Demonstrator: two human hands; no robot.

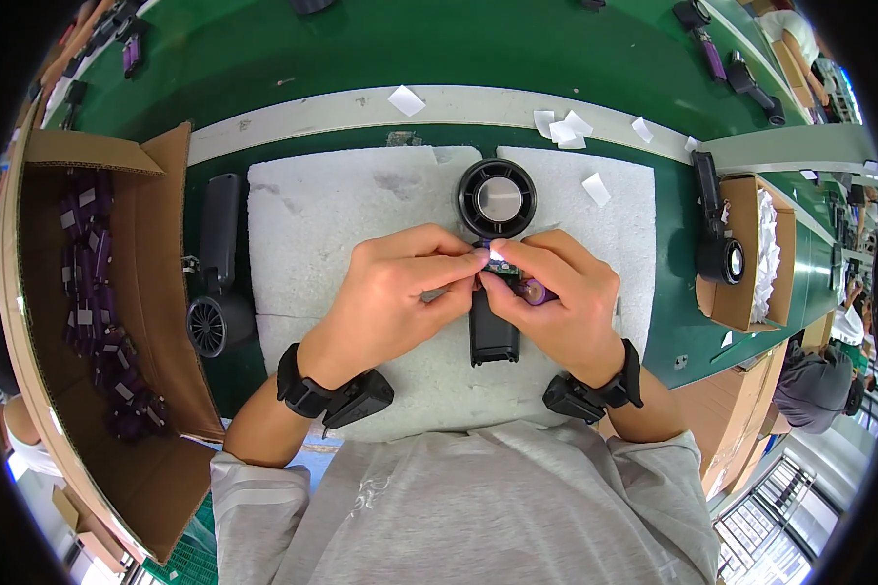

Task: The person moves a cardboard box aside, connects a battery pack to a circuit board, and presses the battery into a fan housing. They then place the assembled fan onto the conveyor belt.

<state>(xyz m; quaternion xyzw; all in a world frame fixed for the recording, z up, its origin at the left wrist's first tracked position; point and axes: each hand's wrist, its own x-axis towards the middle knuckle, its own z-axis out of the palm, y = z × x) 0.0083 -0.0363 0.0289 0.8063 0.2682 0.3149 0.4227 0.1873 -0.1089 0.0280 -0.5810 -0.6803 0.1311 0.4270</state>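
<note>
A black handheld fan [498,198] lies before me, its round head away from me and its handle [495,336] toward me. The handle's upper part shows a small green circuit board [503,264]. My left hand [400,292] is closed, thumb and forefinger pinched at the fan's neck. From the other side my right hand [564,292] pinches a small bright white piece [498,255] over the board. A purple cylindrical battery [536,292] pokes out beside the right thumb. My fingers hide much of the board and the battery's attachment.
White foam sheets [351,210] lie under the work on a green table. An open cardboard box [190,292] of purple batteries stands left, beside another fan [219,317]. At right, a fan [720,234] rests against a smaller box [741,307]. White paper pieces [566,129] lie on the ledge.
</note>
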